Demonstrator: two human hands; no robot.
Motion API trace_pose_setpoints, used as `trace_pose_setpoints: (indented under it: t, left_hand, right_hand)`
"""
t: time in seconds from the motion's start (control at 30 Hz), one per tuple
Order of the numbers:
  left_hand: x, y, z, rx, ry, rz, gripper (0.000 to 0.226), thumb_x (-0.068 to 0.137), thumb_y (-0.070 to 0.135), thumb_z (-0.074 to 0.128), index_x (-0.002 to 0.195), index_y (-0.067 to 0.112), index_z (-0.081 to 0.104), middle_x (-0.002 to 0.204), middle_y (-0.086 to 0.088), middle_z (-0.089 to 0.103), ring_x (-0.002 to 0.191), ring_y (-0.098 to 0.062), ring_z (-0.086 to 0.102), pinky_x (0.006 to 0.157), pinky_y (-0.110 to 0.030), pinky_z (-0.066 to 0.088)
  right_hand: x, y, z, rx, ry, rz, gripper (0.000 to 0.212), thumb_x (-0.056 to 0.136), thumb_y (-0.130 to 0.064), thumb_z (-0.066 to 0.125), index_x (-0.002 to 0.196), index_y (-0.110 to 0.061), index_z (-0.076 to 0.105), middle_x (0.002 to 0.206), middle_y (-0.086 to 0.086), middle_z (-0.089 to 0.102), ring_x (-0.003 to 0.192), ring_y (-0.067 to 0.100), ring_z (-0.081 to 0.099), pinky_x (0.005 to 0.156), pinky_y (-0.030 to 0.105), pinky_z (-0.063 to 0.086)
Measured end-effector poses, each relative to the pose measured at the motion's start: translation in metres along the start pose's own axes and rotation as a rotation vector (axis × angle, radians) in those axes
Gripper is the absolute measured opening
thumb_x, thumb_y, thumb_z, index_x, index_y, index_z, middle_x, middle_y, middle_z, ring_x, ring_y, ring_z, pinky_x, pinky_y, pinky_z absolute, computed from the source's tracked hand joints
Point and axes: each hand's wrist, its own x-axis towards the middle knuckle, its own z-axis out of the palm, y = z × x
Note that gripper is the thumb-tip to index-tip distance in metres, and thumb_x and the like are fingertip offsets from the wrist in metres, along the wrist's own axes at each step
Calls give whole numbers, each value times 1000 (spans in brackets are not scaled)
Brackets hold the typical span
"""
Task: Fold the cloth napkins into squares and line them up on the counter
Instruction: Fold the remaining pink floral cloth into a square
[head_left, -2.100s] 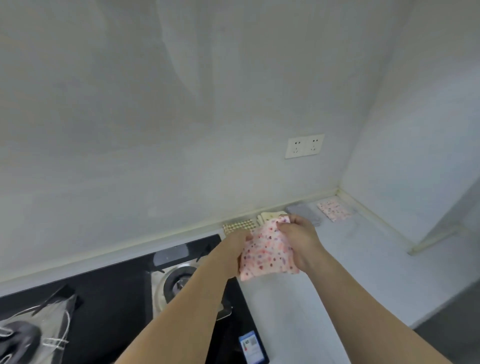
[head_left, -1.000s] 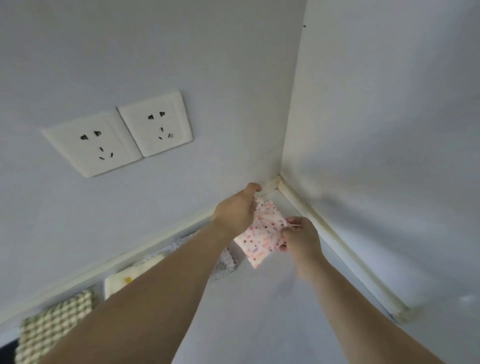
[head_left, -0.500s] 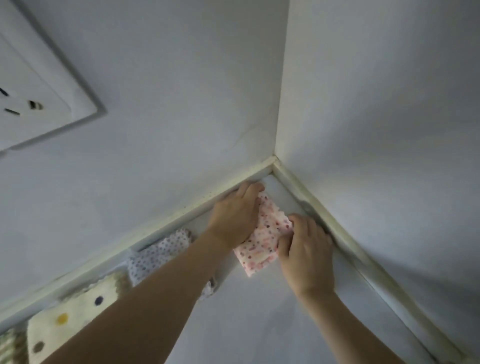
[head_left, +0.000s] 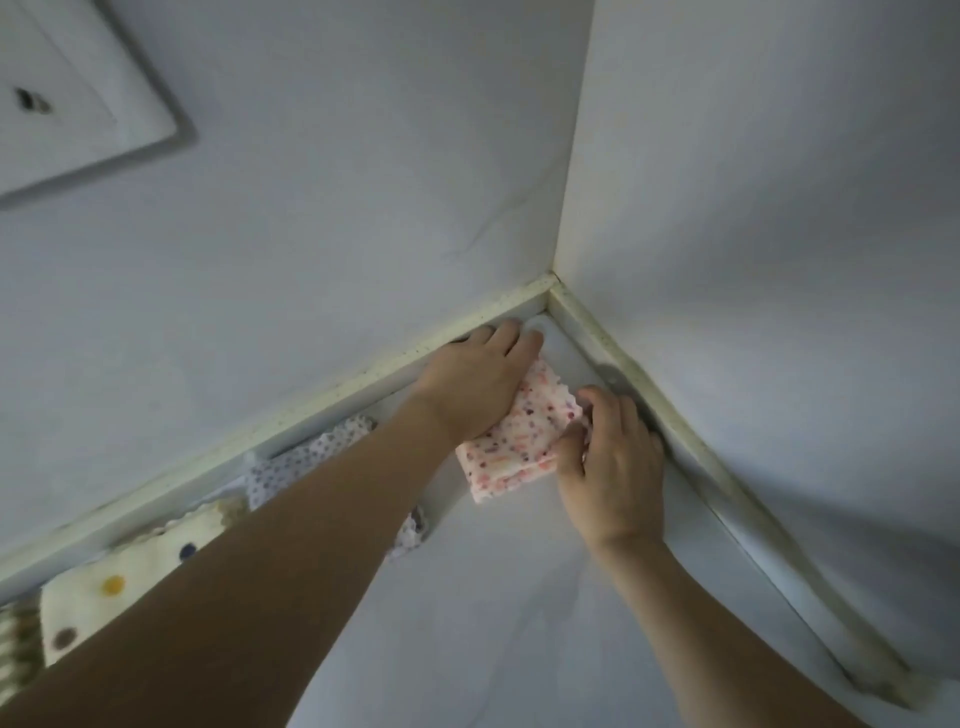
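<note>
A folded pink speckled napkin (head_left: 519, 447) lies flat on the white counter (head_left: 493, 613) close to the back right corner. My left hand (head_left: 475, 382) rests palm down on its far left part, fingers stretched toward the corner. My right hand (head_left: 615, 467) presses its right edge with bent fingers. Left of it along the back wall lie a grey dotted napkin (head_left: 306, 460), a cream napkin with big coloured dots (head_left: 135, 577) and a checked one (head_left: 15, 644) at the frame's left edge; my left forearm covers part of them.
Two white walls meet at the corner (head_left: 553, 283), with a cream trim strip (head_left: 691, 441) along the counter's back and right sides. A wall socket (head_left: 72, 98) sits at the upper left.
I carried the pink napkin from above the stove to the corner and laid it on the counter. Since half a second ago both hands have barely shifted on it.
</note>
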Motion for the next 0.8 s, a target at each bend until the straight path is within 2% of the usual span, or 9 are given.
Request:
trace_pose_setpoints:
  t: [0.07,0.17,0.27,0.4,0.53,0.63,0.8]
  left_hand:
    - [-7,7,-13,13,-15,-71,52,93,19,33,144,12,33,139,-9,44,117,-30,50,86,-39,48]
    - [-35,16,-38,-56,68,-224,46,92,19,42,137,10,43,134,-10,50,112,-32,52,90,-42,46]
    - [-72,24,-57,-79,112,-274,41,92,19,49,132,10,47,131,-9,51,114,-30,51,99,-42,39]
    - [-138,40,-85,-89,125,-289,44,89,16,52,133,11,47,129,-7,52,119,-30,49,113,-45,30]
    - [-217,41,-110,-95,117,-364,46,88,16,52,133,9,48,130,-9,53,120,-32,50,114,-49,29]
    - [-278,34,-130,-89,111,-433,48,93,16,46,140,8,42,138,-8,47,128,-31,42,118,-47,19]
    - [-384,15,-160,-92,123,-515,47,101,26,34,146,13,31,146,-4,37,136,-26,31,120,-45,9]
  right_hand:
    - [0,3,1,73,-4,38,37,82,-25,40,109,-9,59,99,8,61,91,31,59,79,41,47]
    - [-5,0,-14,207,10,148,44,82,-26,41,115,-2,56,106,17,59,96,36,58,86,43,48]
    - [-23,-22,-39,180,29,188,39,83,-13,54,120,-1,54,110,18,58,103,37,56,91,45,46]
    - [-58,-68,-71,153,-35,95,43,82,-6,61,124,-3,52,119,17,57,108,36,54,92,43,42]
    - [-105,-120,-97,137,-162,-24,44,84,-9,58,128,-6,50,126,13,54,113,33,51,96,41,40]
    - [-145,-159,-112,133,-248,-106,44,86,-9,54,129,-9,47,130,9,48,116,28,47,99,37,37]
    - [-213,-230,-125,148,-279,-198,45,86,-9,54,131,-8,46,131,10,48,118,28,47,100,37,38]
